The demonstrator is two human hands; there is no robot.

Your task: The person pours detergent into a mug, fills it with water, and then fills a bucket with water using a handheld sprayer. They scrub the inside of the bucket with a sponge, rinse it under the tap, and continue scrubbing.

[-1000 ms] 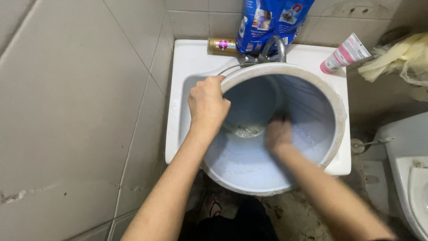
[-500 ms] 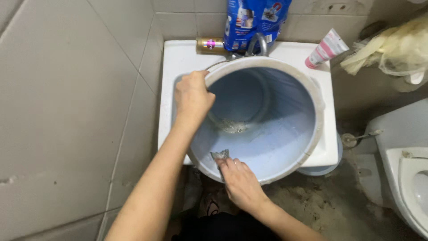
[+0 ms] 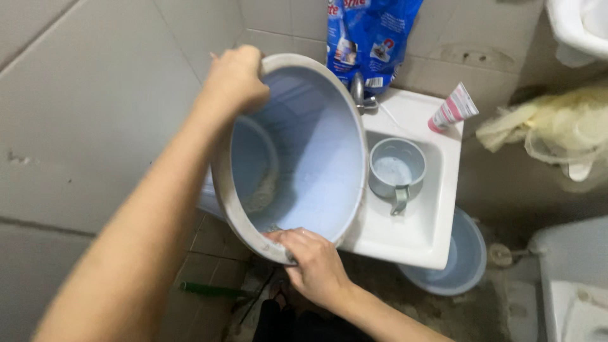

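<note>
Pale-blue bucket [image 3: 316, 164], grimy inside, tilted over sink [image 3: 418, 234], rim clasped by left hand [image 3: 235, 79] and right hand [image 3: 316, 269] fingers.

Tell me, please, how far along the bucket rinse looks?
Partway. Both hands, left and right, grip the bucket by its rim, tipped over the sink. Dirty residue shows at its bottom, so rinsing remains. A mug sits in the sink, untouched.
</note>
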